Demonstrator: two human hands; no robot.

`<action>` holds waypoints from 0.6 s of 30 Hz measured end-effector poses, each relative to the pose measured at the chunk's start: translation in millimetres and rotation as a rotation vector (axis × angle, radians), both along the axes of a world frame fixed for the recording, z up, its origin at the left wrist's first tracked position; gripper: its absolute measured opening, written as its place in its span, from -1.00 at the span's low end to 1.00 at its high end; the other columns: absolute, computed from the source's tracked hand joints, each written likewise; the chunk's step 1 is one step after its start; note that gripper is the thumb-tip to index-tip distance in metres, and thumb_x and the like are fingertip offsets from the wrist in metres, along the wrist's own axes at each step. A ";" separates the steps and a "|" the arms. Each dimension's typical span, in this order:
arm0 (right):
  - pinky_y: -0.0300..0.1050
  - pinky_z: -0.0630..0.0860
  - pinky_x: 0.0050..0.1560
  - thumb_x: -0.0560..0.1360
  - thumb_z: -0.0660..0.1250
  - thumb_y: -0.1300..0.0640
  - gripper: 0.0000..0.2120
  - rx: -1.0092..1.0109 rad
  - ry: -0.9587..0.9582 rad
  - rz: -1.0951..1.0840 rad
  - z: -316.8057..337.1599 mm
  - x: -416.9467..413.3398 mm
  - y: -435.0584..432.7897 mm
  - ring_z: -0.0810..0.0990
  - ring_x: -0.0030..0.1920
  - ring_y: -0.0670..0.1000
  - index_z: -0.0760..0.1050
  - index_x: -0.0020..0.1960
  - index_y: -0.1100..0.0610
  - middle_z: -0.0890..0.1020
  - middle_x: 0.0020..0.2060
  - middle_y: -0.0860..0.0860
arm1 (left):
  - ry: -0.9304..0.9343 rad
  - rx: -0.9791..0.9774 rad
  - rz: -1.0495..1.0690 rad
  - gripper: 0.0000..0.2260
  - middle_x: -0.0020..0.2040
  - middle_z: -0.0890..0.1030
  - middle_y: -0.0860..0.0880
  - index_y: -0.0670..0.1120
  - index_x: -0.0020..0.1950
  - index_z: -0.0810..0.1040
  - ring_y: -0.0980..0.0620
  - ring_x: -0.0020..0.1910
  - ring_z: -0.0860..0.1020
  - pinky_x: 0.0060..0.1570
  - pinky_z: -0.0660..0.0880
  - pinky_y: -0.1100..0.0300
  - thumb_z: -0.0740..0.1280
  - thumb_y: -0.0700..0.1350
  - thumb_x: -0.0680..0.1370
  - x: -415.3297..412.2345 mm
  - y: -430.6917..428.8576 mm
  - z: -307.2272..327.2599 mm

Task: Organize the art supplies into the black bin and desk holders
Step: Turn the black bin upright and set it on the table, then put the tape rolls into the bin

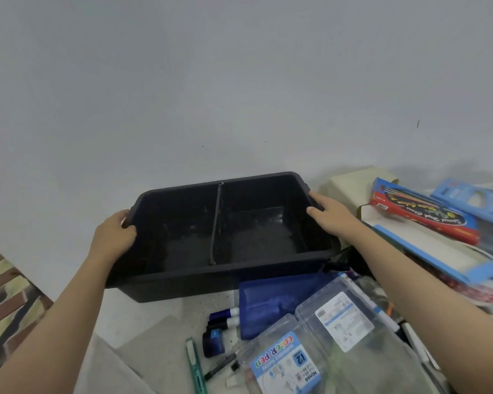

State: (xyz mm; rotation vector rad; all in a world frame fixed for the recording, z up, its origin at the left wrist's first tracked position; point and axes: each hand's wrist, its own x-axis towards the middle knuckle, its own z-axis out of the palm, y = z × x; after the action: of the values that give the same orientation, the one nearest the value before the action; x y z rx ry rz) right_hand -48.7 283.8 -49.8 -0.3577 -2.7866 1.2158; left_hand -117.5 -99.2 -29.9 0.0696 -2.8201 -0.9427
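Note:
A black bin [182, 282] with a middle divider stands against the grey wall, nothing visible inside it. My left hand [113, 237] grips its left rim, thumb over the edge. My right hand [329, 213] holds the right rim, fingers over the edge. In front of the bin lie art supplies: a clear "Color Pen" case [282, 362], a second clear case [350, 325], a dark blue pouch [271, 300], blue markers [224, 317], a green pen [195, 368] and a small blue ink bottle [214, 342].
To the right is a pile of flat boxes: a red and blue box [421, 217], light blue boxes [473, 203] and a beige box [350, 186] by the wall. A patterned brick-like floor [6, 291] shows at the left past the table edge.

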 end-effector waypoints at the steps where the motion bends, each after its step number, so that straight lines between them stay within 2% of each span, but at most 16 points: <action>1: -0.08 0.24 0.36 0.61 0.15 0.08 -0.51 -0.004 -0.002 0.004 0.9 4.2 1.5 0.32 0.41 0.07 0.17 0.52 0.08 0.33 0.44 0.04 | 0.064 -0.018 -0.001 -0.69 0.06 0.55 -0.16 -0.17 0.24 0.49 -0.27 0.13 0.47 0.02 0.37 -0.01 0.19 -0.32 0.51 3.6 5.5 -0.7; 3: -0.04 0.28 0.36 0.61 0.17 0.06 -0.54 -0.026 0.011 0.015 5.0 18.0 5.3 0.39 0.36 0.07 0.23 0.49 0.07 0.41 0.37 0.04 | 0.236 -0.077 -0.044 -0.67 0.11 0.58 -0.19 -0.17 0.25 0.49 -0.27 0.14 0.49 0.10 0.43 -0.08 0.23 -0.31 0.49 13.3 22.4 -1.3; 5: 0.01 0.42 0.29 0.59 0.20 0.07 -0.61 -0.085 0.057 0.038 8.6 36.1 13.8 0.53 0.21 0.04 0.34 0.42 0.03 0.54 0.24 0.04 | 0.391 -0.072 -0.144 -0.65 0.21 0.55 -0.18 -0.19 0.29 0.48 -0.19 0.22 0.47 0.25 0.38 -0.11 0.27 -0.30 0.50 28.4 47.7 1.3; 7: 0.02 0.52 0.16 0.59 0.21 0.10 -0.70 -0.110 0.136 0.043 15.0 59.0 26.6 0.62 0.00 -0.03 0.46 0.31 0.02 0.61 0.06 -0.03 | 0.476 -0.019 -0.295 -0.68 0.20 0.54 -0.03 -0.13 0.27 0.50 0.01 0.23 0.44 0.27 0.35 0.01 0.30 -0.29 0.51 48.8 79.2 6.2; 10: -0.05 0.56 0.02 0.57 0.21 0.16 -0.80 -0.106 0.318 -0.008 26.4 98.9 51.2 0.65 -0.16 -0.08 0.55 0.08 -0.05 0.65 -0.06 -0.07 | 0.581 0.031 -0.515 -0.74 0.09 0.51 0.13 -0.08 0.19 0.56 0.25 0.12 0.38 0.17 0.28 0.29 0.31 -0.26 0.52 83.8 132.5 13.8; 12: -0.21 0.55 -0.07 0.57 0.20 0.23 -0.76 -0.081 0.428 -0.084 29.0 127.9 69.1 0.63 -0.20 -0.13 0.55 0.02 -0.06 0.66 -0.11 -0.09 | 0.596 0.035 -0.675 -0.75 0.05 0.52 0.17 -0.06 0.17 0.57 0.29 0.07 0.41 0.12 0.29 0.40 0.27 -0.17 0.50 102.2 166.9 14.9; 14: -0.34 0.49 -0.17 0.56 0.21 0.28 -0.74 0.025 0.498 -0.195 25.7 156.8 87.4 0.60 -0.19 -0.15 0.54 0.00 -0.06 0.63 -0.15 -0.15 | 0.562 0.000 -0.825 -0.73 0.06 0.55 0.17 -0.03 0.17 0.56 0.26 0.08 0.45 0.16 0.31 0.37 0.23 -0.09 0.51 116.3 200.2 9.5; 16: -0.31 0.44 -0.17 0.54 0.22 0.28 -0.75 0.125 0.507 -0.291 13.3 182.5 108.5 0.56 -0.13 -0.14 0.53 0.01 -0.04 0.61 -0.13 -0.18 | 0.519 -0.060 -0.924 -0.74 0.03 0.59 0.13 -0.01 0.16 0.56 0.19 0.05 0.49 0.14 0.35 0.29 0.23 -0.08 0.50 126.6 231.6 -1.2; 18: -0.17 0.45 -0.08 0.51 0.23 0.31 -0.73 0.199 0.450 -0.369 -6.6 202.4 130.5 0.54 -0.04 -0.06 0.54 0.08 0.01 0.60 -0.04 -0.12 | 0.488 -0.121 -0.991 -0.74 -0.01 0.59 0.11 0.00 0.15 0.54 0.16 0.00 0.47 0.10 0.35 0.28 0.28 -0.12 0.48 132.8 259.4 -14.1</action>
State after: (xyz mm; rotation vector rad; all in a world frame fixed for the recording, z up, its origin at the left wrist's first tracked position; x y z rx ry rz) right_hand 153.8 414.3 -56.3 -0.4852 -2.2980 0.8069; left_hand 15.4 160.2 -44.0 -1.4497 -2.3434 -0.7470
